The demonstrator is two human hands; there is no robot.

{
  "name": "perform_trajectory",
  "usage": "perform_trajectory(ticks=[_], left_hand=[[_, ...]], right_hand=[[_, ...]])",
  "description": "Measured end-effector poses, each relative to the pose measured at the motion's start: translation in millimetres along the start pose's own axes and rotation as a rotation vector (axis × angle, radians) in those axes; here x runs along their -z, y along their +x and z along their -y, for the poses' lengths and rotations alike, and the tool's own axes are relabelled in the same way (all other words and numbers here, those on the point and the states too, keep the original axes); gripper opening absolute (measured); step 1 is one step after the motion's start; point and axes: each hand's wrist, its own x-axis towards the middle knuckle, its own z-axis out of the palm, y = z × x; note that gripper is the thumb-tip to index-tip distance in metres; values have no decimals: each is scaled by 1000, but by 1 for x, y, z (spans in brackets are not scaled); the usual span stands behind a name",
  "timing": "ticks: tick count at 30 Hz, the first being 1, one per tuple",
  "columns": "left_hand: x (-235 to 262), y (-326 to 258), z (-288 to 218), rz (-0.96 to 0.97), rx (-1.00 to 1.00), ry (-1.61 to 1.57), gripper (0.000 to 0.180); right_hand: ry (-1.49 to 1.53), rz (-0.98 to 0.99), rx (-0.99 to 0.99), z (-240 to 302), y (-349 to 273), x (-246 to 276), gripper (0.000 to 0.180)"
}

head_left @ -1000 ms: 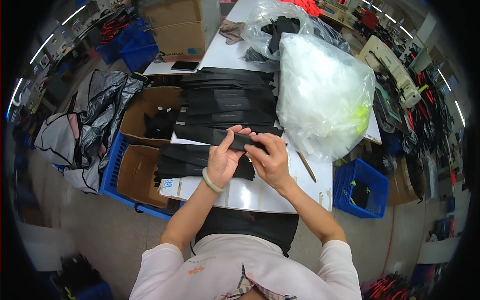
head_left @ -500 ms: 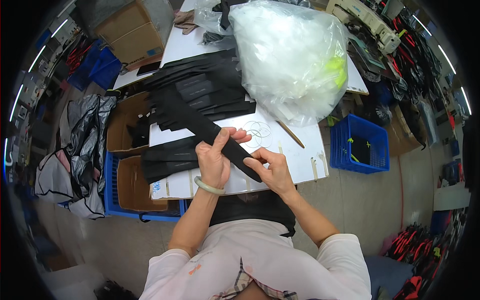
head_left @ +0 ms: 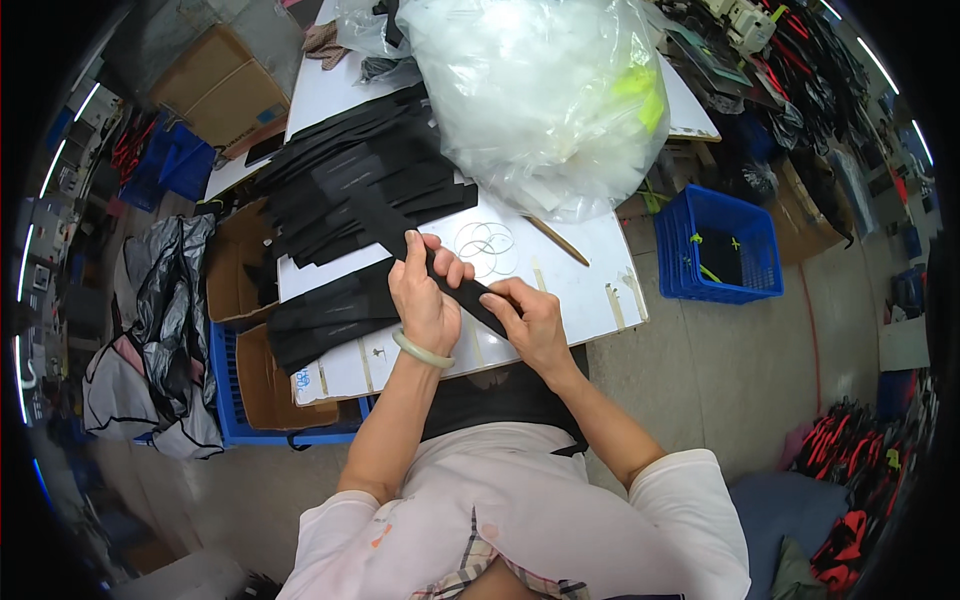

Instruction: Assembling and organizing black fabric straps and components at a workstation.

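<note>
While both hands are working above the table (head_left: pixel 598 270), a black strip (head_left: pixel 468 297) is lying between them, slanting over the near edge's middle stretch; the left hand (head_left: pixel 425 295) is gripping it, thumb raised along it and fingers curling round; the right hand (head_left: pixel 535 325) is pinching it nearer the lower end, thumb against fingers. The strip's upper part is pointing toward a larger pile (head_left: pixel 350 175) of black strips; whether it is touching them is remaining unclear.

Handling of this one piece appears to be in progress; the larger pile is spreading along the left edge, and a smaller pile (head_left: pixel 335 312) is resting by the near left corner; which pieces are finished and which are waiting, the view is not revealing.

Drawn circles (head_left: pixel 485 248) are showing right of the piles; a brown stick (head_left: pixel 557 241) is lying toward the right edge; a clear bag (head_left: pixel 540 100) with white contents is covering much of the far half. Beyond the left edge, a blue crate (head_left: pixel 228 380) is holding cardboard boxes (head_left: pixel 262 385), with silver-grey fabric (head_left: pixel 160 330) heaping beside it; past the right edge, a blue basket (head_left: pixel 720 285) is standing on the grey floor (head_left: pixel 660 385).
</note>
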Motion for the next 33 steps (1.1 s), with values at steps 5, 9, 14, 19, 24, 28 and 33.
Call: perform_trajectory(ticks=[5, 9, 14, 19, 24, 28, 33], left_hand=[[3, 10, 14, 170, -26, -126, 33], [-4, 10, 17, 423, 76, -143, 40], [-2, 7, 38, 274, 102, 81, 35], [10, 27, 22, -147, 74, 121, 40], [2, 16, 19, -62, 128, 153, 37], [15, 11, 17, -93, 202, 129, 35], [13, 4, 36, 24, 283, 204, 23]], right_hand=[[-115, -48, 156, 5, 5, 10, 45], [-67, -68, 42, -4, 3, 16, 43], [-66, -79, 52, -8, -2, 9, 26], [-116, -136, 19, -39, 50, 28, 19], [-702, -336, 62, -111, 130, 33, 26], [-654, -295, 5, -119, 124, 36, 30], [-196, -103, -277, -52, 70, 57, 19]])
